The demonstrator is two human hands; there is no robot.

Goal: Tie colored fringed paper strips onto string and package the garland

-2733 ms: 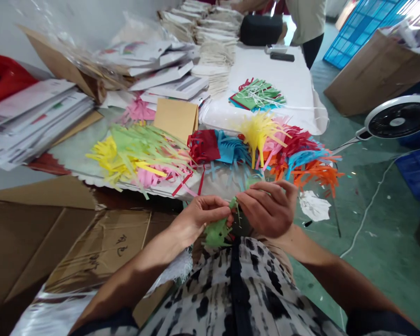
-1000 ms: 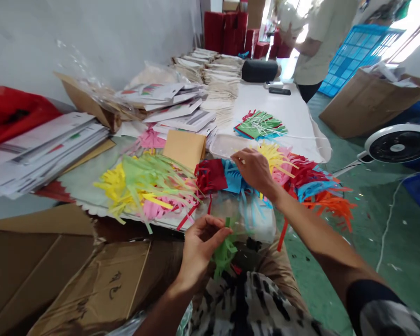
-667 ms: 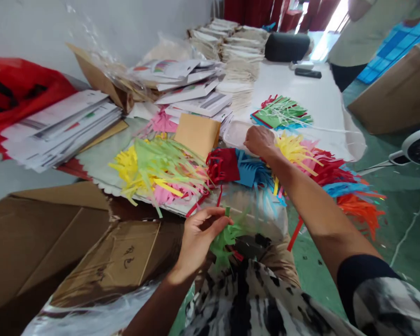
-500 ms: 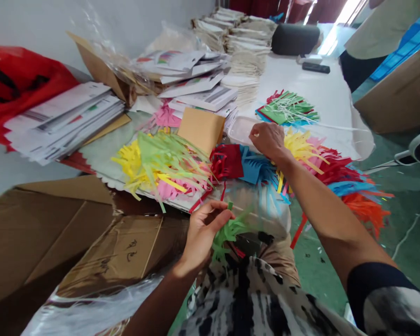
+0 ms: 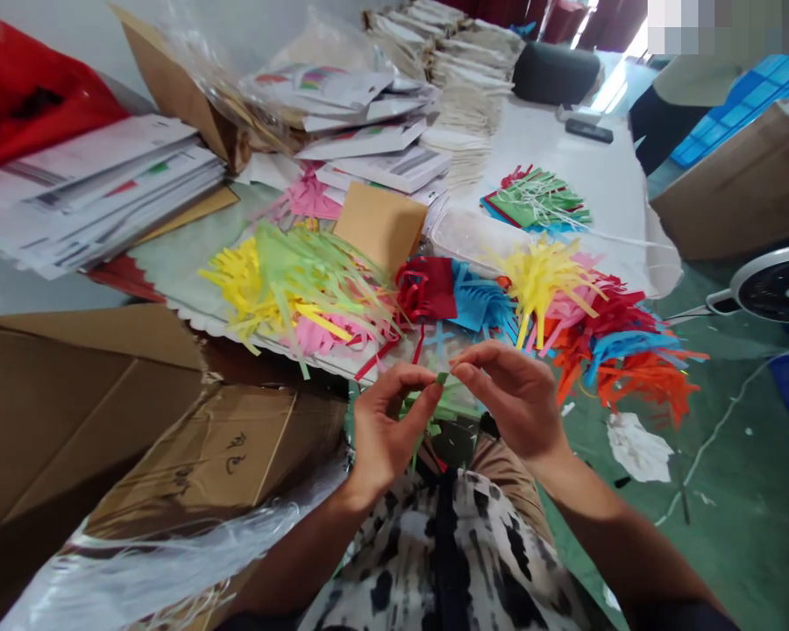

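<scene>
My left hand (image 5: 389, 425) pinches the rolled top of a green paper tassel (image 5: 442, 379) between thumb and forefinger. Its fringe hangs below, partly behind the fingers. Close against that top, my right hand (image 5: 516, 399) is closed in a pinch; whatever lies between its fingertips is too small to make out. Both hands are in front of the table's near edge, above my lap. Just beyond them are a dark red fringed tassel piece (image 5: 426, 289) and a blue fringed one (image 5: 485, 302). Behind these stands a clear plastic container (image 5: 466, 235).
Yellow and light green fringes (image 5: 282, 280) lie at the left, and a yellow fringe (image 5: 543, 272) tops the coloured pile at the right. An open cardboard box (image 5: 92, 377) stands at lower left. Paper stacks (image 5: 381, 140) fill the back. A fan (image 5: 779, 285) is at right.
My right hand has come back from the plastic container to the tassel top in my left hand. My left hand keeps its pinch in nearly the same place.
</scene>
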